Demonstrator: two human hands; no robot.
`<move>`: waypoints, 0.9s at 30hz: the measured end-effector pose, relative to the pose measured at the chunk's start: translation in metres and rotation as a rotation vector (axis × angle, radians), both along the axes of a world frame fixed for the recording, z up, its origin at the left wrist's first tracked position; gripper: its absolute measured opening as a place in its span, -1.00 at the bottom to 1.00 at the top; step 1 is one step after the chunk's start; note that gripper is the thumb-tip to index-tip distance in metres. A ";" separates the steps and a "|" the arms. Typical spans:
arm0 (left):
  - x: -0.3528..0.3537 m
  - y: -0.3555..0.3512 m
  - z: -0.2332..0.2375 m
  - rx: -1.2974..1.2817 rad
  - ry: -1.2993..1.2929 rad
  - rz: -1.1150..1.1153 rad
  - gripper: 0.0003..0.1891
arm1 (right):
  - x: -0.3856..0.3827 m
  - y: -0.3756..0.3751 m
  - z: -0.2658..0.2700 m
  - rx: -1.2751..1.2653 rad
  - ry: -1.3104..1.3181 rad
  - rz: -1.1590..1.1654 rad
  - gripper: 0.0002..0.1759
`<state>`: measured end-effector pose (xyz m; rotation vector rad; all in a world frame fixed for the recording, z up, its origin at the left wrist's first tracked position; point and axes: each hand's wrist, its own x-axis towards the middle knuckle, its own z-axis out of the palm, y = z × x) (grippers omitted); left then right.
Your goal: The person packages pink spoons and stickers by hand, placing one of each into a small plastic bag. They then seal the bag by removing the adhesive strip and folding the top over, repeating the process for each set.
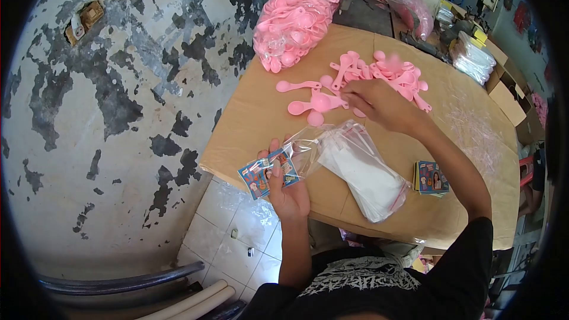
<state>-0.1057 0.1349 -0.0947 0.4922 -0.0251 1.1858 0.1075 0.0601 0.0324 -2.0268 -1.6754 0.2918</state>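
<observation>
Clutching a printed card point(265, 176), left hand point(288, 194) — right hand point(379, 105) touches pink spoons point(396, 74), grip unclear.

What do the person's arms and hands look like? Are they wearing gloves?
No gloves: the left hand and the right hand are bare, and so are both forearms. No watch or bracelet shows. A short black sleeve covers the right upper arm, part of a black shirt with a pale spiky print.
</observation>
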 end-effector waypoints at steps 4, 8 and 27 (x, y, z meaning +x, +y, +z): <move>0.003 -0.003 0.000 0.096 0.035 -0.017 -0.58 | -0.012 -0.050 0.014 0.097 0.245 0.103 -0.85; 0.007 -0.018 0.006 0.136 0.086 -0.068 -0.55 | -0.026 -0.078 0.029 0.133 0.326 0.117 -0.84; 0.038 -0.085 0.039 0.523 0.411 -0.137 0.08 | -0.045 -0.164 0.098 0.431 0.073 -0.170 -0.93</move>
